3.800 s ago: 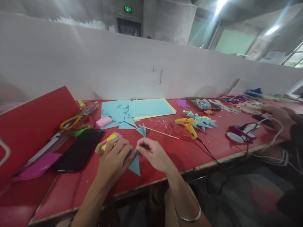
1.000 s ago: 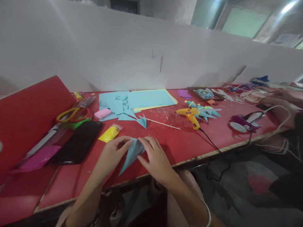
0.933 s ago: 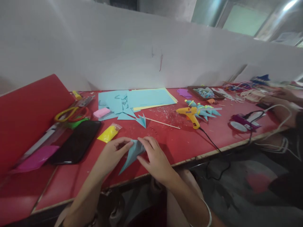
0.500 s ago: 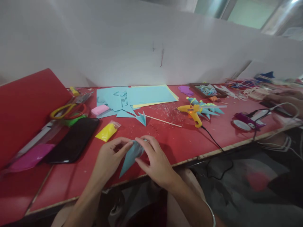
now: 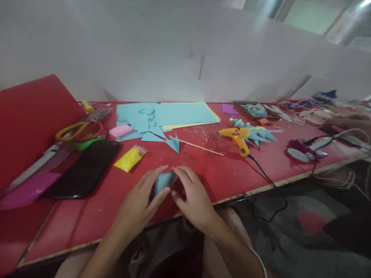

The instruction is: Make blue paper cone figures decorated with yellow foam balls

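Near the table's front edge, a piece of light-blue paper (image 5: 164,181) is held between my two hands. My left hand (image 5: 145,193) grips its left side, with the thumb in front and the fingers behind. On the other side my right hand (image 5: 193,195) has its fingertips closed on the paper's right edge; part of the sheet is hidden by the fingers. Just beyond lie a folded blue paper shape (image 5: 174,144) with pointed tips and a thin stick (image 5: 201,147) touching it.
Blue sheets (image 5: 185,114) lie along the wall. A yellow glue gun (image 5: 236,138) with its light lit rests before blue spiky papercraft (image 5: 257,133). Leftward are a yellow packet (image 5: 129,159), black phone (image 5: 84,170) and scissors (image 5: 72,131). Another person's hand (image 5: 348,125) is at far right.
The blue paper's long lower point, seen sticking out before, is now covered by my left hand. My left hand has turned and wrapped further round the paper.
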Demonstrator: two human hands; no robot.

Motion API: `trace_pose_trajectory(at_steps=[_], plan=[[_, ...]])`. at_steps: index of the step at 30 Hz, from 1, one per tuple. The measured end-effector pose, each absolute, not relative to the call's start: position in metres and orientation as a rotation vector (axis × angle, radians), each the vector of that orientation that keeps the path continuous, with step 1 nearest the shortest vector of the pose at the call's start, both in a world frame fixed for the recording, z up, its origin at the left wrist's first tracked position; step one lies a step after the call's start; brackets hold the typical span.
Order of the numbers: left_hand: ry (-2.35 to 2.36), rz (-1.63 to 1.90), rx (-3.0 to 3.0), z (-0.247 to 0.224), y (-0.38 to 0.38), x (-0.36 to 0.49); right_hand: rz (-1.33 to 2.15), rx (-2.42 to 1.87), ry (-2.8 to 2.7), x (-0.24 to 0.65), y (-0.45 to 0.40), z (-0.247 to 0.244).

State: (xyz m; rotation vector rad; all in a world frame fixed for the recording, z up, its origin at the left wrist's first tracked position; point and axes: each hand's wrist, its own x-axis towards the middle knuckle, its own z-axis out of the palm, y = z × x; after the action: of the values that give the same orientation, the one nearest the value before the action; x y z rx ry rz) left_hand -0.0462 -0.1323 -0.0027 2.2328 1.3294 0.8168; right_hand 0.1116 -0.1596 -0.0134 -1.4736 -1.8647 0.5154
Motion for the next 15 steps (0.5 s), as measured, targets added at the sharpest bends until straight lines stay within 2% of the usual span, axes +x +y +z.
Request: trace_pose_trajectory(at_steps=[5, 10, 15], plan=[[1.262, 0.731, 2.251, 0.0, -0.135, -0.049, 0.548, -1.434, -1.842, 0.112, -0.16, -0.015], [1.407, 0.698, 2.246, -0.002, -0.129, -0.047, 0.632, -1.423, -1.77, 0.118, -0.16, -0.011], [1.482, 0.616, 2.336, -0.002, -0.125, -0.049, 0.665, -1.418, -1.951, 0.134, -0.16, -0.005]])
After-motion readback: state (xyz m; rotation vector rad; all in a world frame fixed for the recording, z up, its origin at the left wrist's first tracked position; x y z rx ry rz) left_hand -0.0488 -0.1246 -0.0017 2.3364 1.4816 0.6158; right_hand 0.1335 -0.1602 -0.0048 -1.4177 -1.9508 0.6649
